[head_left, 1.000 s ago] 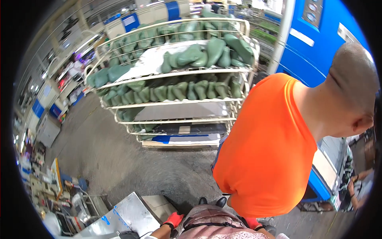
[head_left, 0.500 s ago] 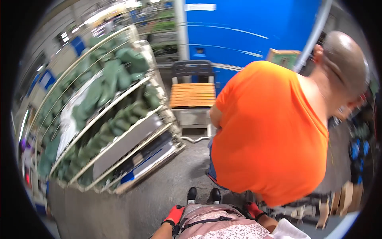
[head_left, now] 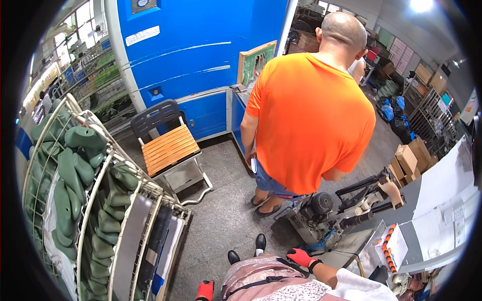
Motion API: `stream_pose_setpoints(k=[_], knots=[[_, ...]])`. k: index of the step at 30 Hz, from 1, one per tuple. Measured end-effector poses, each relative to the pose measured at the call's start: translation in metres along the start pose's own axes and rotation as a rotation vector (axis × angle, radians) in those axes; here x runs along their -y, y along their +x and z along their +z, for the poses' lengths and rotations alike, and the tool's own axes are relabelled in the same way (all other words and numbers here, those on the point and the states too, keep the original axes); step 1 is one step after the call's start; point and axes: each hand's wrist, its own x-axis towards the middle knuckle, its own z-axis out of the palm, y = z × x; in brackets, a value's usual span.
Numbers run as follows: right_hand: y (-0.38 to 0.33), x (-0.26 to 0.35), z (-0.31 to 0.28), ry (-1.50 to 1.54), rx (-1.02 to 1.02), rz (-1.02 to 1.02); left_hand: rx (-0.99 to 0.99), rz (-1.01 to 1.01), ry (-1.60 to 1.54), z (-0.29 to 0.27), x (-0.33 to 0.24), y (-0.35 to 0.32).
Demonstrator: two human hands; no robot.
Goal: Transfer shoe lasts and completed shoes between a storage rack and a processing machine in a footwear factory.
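My left hand (head_left: 205, 290), in a red glove, hangs by the lower edge beside my pink apron (head_left: 251, 278). Its fingers look curled in, with nothing visible in them. Nearer the middle, my right hand (head_left: 301, 257), also in a red glove, is beside the apron's right edge. Its fingers are loosely stretched and hold nothing. Ahead of me a person in an orange shirt (head_left: 311, 115) stands with their back to me. To my left a cream wire rack (head_left: 83, 236) carries dark green foot-shaped forms (head_left: 70, 195) on its shelves.
A chair with wooden slats (head_left: 169, 150) stands before a blue machine cabinet (head_left: 181, 45). At right are a machine with a dark motor (head_left: 320, 203), cardboard boxes (head_left: 405, 158) and a white-and-grey bench (head_left: 432, 231). Grey floor (head_left: 221, 205) runs between rack and person.
My view has swung right, so rack, chair and cabinet lie further left. More of the right-hand machinery shows. My right hand has come further into view; the left sits lower.
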Motion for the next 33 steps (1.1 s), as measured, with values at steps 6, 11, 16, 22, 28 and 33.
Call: stream_pose_setpoints(k=[6,11,16,22,28,33], knots=[[-0.014,-0.056,0.018,0.106,-0.056,0.1,0.005,-0.631,-0.869,-0.096,-0.052,0.041],[-0.012,-0.078,0.029,0.178,-0.059,0.099,-0.005,-0.596,-0.82,-0.149,-0.078,0.064],[-0.015,-0.057,0.025,0.166,-0.104,0.054,-0.024,-0.561,-0.766,-0.144,-0.069,0.076],[-0.013,-0.056,0.025,0.181,-0.087,0.09,0.054,-0.542,-0.781,-0.147,-0.078,0.075],[-0.008,-0.054,0.027,0.098,-0.071,0.065,0.011,-0.623,-0.822,-0.107,-0.062,0.068],[0.002,-0.052,0.029,0.044,-0.055,0.065,0.045,-0.654,-0.754,-0.098,-0.053,0.061]])
